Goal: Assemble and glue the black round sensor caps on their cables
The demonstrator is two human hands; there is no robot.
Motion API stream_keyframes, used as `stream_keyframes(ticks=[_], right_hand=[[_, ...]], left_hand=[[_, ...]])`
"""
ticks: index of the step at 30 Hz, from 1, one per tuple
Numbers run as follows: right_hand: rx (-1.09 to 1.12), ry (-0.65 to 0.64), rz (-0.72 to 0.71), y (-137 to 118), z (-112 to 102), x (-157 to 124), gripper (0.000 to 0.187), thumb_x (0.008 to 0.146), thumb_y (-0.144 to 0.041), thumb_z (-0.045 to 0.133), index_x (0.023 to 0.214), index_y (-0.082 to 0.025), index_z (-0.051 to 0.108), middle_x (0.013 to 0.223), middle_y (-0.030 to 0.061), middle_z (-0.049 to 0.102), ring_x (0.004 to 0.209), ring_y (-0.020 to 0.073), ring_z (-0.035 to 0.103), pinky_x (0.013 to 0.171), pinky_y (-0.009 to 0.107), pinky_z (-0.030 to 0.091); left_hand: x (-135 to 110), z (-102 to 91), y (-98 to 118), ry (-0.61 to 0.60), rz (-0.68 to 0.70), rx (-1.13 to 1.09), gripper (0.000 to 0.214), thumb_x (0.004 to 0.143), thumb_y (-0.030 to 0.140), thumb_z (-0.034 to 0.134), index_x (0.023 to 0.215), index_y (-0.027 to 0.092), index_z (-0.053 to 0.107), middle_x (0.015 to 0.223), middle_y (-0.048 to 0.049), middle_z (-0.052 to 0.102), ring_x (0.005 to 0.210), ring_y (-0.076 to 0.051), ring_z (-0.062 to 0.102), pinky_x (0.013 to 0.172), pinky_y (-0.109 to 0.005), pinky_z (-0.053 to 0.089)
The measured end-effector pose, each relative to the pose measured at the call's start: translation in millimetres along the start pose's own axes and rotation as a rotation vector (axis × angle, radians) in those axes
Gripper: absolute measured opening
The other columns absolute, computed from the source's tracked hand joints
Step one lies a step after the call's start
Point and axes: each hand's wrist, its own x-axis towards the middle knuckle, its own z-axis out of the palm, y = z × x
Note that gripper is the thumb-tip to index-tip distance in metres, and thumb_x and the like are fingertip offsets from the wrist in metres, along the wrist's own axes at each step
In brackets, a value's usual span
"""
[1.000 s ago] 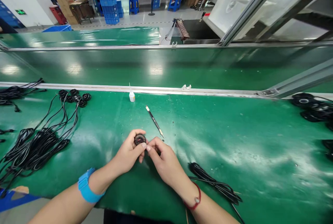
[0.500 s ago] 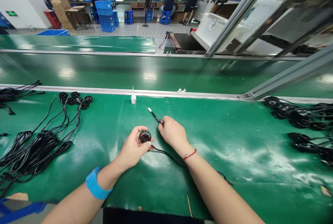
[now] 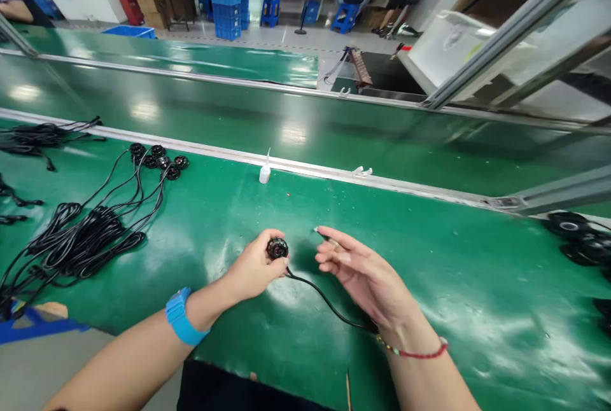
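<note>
My left hand (image 3: 252,268) grips a round black part (image 3: 277,247) between thumb and fingers, its open face turned up with a little red inside. A black cable (image 3: 321,294) runs from this part across the green mat toward my right wrist. To its right, my right hand (image 3: 365,268) is raised with the palm turned partly inward. Between its fingers is a slim dark stick-like tool (image 3: 328,238) with a pale tip, mostly hidden by the hand. A small white dropper bottle (image 3: 265,172) stands upright beyond both hands.
Bundled black cables (image 3: 100,236) with round black ends (image 3: 161,161) lie at the left. More round black parts (image 3: 573,233) are at the far right. A white rail (image 3: 310,172) borders the bench, with metal posts rising at the right. Other people are in the background.
My right hand has turned over and drawn back to the right, carrying the slim tool, now mostly covered. My left hand still holds the round part. The camera view has tilted and shifted.
</note>
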Motion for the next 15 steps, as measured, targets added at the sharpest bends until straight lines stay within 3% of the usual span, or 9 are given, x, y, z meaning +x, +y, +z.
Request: stream_keyframes(ticks=[3,8,12,15], right_hand=[[0.107,0.091,-0.079,5,1,-4,0.036,0.065,-0.035,0.084,0.094,-0.02,0.068,0.074,0.0021,0.068,0.062,0.015,0.065,0.059,0.027,0.055],[-0.283,0.299,-0.33,14,0,-11,0.019,0.086,-0.04,0.067,0.089,-0.021,0.064,0.06,-0.0011,0.063,0.047,0.0127,0.06,0.045,0.021,0.051],[-0.76,0.199,-0.463,14,-5,-9,0.017,0.092,-0.035,0.058,0.09,-0.021,0.067,0.064,0.0005,0.066,0.048,0.0133,0.06,0.045,0.022,0.05],[-0.931,0.181,-0.575,13,-7,-8,0.017,0.092,-0.033,0.057,0.087,-0.022,0.069,0.072,0.0024,0.068,0.059,0.0159,0.065,0.054,0.025,0.052]], left_hand=[[1,0.8,3,0.005,-0.045,-0.037,0.042,0.074,0.014,0.061,0.113,0.017,0.045,0.077,0.0022,0.059,0.061,-0.012,0.062,0.062,-0.029,0.053],[2,-1.7,7,-0.008,-0.112,-0.077,0.044,0.075,0.016,0.063,0.114,0.016,0.044,0.076,0.0013,0.06,0.061,-0.013,0.064,0.062,-0.03,0.054],[3,-4.0,10,-0.005,-0.16,-0.089,0.041,0.075,0.016,0.061,0.113,0.015,0.045,0.075,0.0011,0.061,0.06,-0.012,0.063,0.063,-0.029,0.053],[2,-4.9,11,-0.013,-0.169,-0.087,0.039,0.075,0.016,0.061,0.111,0.016,0.046,0.078,0.0013,0.061,0.061,-0.012,0.063,0.064,-0.029,0.053]])
